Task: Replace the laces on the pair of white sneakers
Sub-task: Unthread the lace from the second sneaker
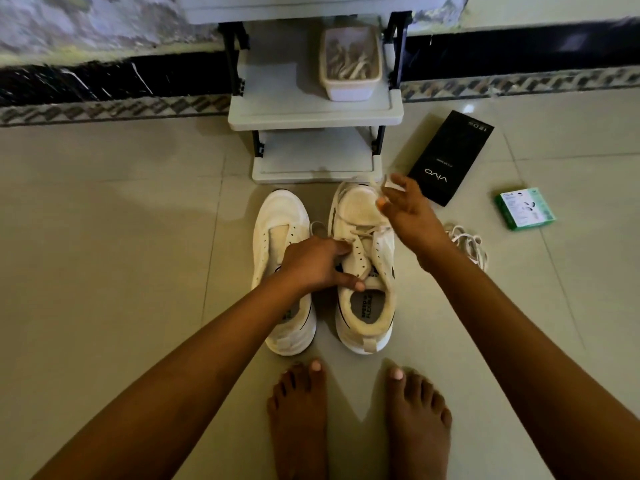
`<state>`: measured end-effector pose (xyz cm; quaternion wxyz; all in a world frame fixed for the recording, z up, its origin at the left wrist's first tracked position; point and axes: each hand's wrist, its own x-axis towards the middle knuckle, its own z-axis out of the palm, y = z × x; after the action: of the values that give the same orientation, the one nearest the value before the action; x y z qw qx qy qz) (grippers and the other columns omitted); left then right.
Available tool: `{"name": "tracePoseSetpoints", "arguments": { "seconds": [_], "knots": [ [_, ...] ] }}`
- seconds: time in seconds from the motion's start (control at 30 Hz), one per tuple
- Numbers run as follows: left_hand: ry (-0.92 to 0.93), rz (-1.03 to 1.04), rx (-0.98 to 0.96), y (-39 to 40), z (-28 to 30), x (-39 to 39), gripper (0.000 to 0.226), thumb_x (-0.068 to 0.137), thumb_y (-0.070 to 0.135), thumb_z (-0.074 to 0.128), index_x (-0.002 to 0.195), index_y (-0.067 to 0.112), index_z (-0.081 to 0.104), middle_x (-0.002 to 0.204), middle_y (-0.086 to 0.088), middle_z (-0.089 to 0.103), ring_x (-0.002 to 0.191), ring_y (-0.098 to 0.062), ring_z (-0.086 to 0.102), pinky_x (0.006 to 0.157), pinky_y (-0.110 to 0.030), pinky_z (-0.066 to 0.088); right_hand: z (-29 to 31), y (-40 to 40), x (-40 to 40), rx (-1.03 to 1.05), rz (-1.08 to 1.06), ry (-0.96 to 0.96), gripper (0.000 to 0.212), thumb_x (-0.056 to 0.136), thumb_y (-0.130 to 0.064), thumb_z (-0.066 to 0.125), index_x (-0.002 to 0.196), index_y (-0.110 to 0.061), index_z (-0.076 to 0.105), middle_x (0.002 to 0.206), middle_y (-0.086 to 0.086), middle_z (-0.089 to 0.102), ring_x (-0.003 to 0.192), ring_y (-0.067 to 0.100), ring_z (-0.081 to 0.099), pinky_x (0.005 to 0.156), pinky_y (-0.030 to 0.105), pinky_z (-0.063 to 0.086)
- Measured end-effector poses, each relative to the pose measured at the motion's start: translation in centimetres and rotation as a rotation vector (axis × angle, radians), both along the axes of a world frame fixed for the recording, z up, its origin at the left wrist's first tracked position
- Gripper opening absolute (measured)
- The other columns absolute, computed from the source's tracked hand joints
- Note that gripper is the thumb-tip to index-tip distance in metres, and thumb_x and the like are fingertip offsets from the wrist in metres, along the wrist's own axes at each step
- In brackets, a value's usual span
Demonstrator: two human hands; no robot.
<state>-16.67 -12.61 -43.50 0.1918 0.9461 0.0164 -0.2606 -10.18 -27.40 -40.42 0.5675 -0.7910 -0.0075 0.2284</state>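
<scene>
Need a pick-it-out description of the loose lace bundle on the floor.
Start at the grey plastic two-tier shelf against the wall, then go to the pair of white sneakers on the tiled floor before it. Right of them, partly behind the right forearm, lies a tangled white lace bundle; the black carton and green box nearby are rigid.

Two white sneakers (323, 268), one black phone box (450, 157), one green carton (524, 209), one tub of laces (350, 64), one loose lace bundle (467, 242) on the floor
</scene>
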Motion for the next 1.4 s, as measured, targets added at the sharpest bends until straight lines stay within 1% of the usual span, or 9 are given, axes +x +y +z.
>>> {"name": "tracePoseSetpoints", "arguments": {
  "seconds": [0.1, 0.27, 0.47, 0.63, 0.73, 0.9, 1.13, 1.23, 1.4],
  "knots": [
    [0.005, -0.006, -0.006, 0.1, -0.2, 0.1, 0.078, 0.069, 0.065, 0.068, 0.134, 0.026, 0.05, 0.135, 0.0, 0.054, 0.124, -0.023, 0.049, 0.098, -0.038, 0.044, -1.0, -1.6, -0.8, -0.213, 0.263, 0.02, 0.074, 0.091, -0.018, 0.059, 0.149, -0.021, 0.012, 0.151, 0.006, 0.028, 0.135, 0.024, 0.032, 0.095, 0.027, 0.033],
    [0.017, -0.012, -0.012, 0.1, -0.1, 0.2, 0.08, 0.069, 0.064, 0.068, 0.137, 0.029, 0.045, 0.138, -0.001, 0.052, 0.126, -0.024, 0.048, 0.098, -0.036, 0.043, -2.3, -1.7, -1.1, -0.596, 0.522, -0.256, 0.043, 0.091, -0.027, 0.055, 0.132, -0.017, 0.049, 0.141, 0.004, 0.042, 0.125, 0.022, 0.045, 0.095, 0.03, 0.041],
    [0.029, -0.018, 0.001, 0.0, 0.0, 0.2, 0.079, 0.071, 0.063, 0.067, 0.138, 0.028, 0.044, 0.135, -0.001, 0.055, 0.123, -0.023, 0.05, 0.097, -0.038, 0.045, -3.1, 1.4, -0.9, -1.016, 0.519, -0.548, 0.036, 0.091, -0.034, 0.05, 0.121, -0.014, 0.057, 0.127, 0.009, 0.048, 0.111, 0.025, 0.052, 0.076, 0.032, 0.042],
    [0.037, -0.028, 0.018, -0.1, -0.2, 0.3, 0.083, 0.071, 0.065, 0.066, 0.141, 0.03, 0.04, 0.138, -0.001, 0.052, 0.124, -0.023, 0.048, 0.096, -0.037, 0.044, -3.2, 2.0, 0.2, -1.146, 0.592, -0.602, 0.032, 0.091, -0.031, 0.05, 0.116, -0.014, 0.061, 0.122, 0.01, 0.054, 0.117, 0.026, 0.047, 0.091, 0.034, 0.039],
    [0.035, -0.022, 0.023, 0.0, -0.5, 0.4, 0.084, 0.068, 0.068, 0.066, 0.14, 0.032, 0.041, 0.135, 0.0, 0.055, 0.122, -0.023, 0.05, 0.094, -0.037, 0.045, -3.0, 2.1, 0.7, -1.017, 0.559, -0.469, 0.031, 0.091, -0.03, 0.05, 0.112, -0.01, 0.061, 0.116, 0.011, 0.056, 0.111, 0.026, 0.051, 0.085, 0.034, 0.04],
    [0.012, -0.025, 0.036, -0.1, -0.5, 0.3, 0.084, 0.068, 0.067, 0.066, 0.141, 0.034, 0.039, 0.136, 0.0, 0.054, 0.123, -0.023, 0.05, 0.092, -0.034, 0.044, -3.0, 2.0, 0.9, -0.388, 0.256, 0.088, 0.019, 0.091, -0.02, 0.053, 0.1, -0.005, 0.063, 0.095, 0.011, 0.058, 0.09, 0.023, 0.053, 0.075, 0.029, 0.04],
    [0.04, -0.026, 0.045, -0.1, -0.3, 0.3, 0.085, 0.069, 0.068, 0.065, 0.141, 0.031, 0.039, 0.14, -0.001, 0.05, 0.126, -0.024, 0.047, 0.098, -0.037, 0.043, -3.4, 1.6, 0.6, -1.11, 0.511, -0.49, 0.03, 0.088, -0.035, 0.055, 0.112, -0.018, 0.063, 0.118, 0.007, 0.054, 0.114, 0.025, 0.046, 0.087, 0.034, 0.038],
    [0.045, -0.018, 0.042, -0.1, -0.4, 0.3, 0.087, 0.069, 0.069, 0.065, 0.143, 0.032, 0.036, 0.141, -0.001, 0.049, 0.127, -0.024, 0.047, 0.098, -0.037, 0.043, -3.3, 1.9, 0.8, -1.032, 0.439, -0.483, 0.025, 0.088, -0.032, 0.058, 0.104, -0.014, 0.065, 0.108, 0.006, 0.06, 0.106, 0.023, 0.052, 0.082, 0.033, 0.04],
    [0.018, -0.022, 0.032, -0.1, -0.4, 0.4, 0.083, 0.069, 0.067, 0.066, 0.14, 0.034, 0.04, 0.138, 0.001, 0.052, 0.124, -0.023, 0.048, 0.094, -0.034, 0.043, -2.4, 1.8, 1.5, -0.408, 0.205, 0.052, 0.027, 0.082, -0.026, 0.07, 0.1, -0.005, 0.07, 0.1, 0.01, 0.065, 0.094, 0.021, 0.057, 0.078, 0.03, 0.044]
  ]
}}
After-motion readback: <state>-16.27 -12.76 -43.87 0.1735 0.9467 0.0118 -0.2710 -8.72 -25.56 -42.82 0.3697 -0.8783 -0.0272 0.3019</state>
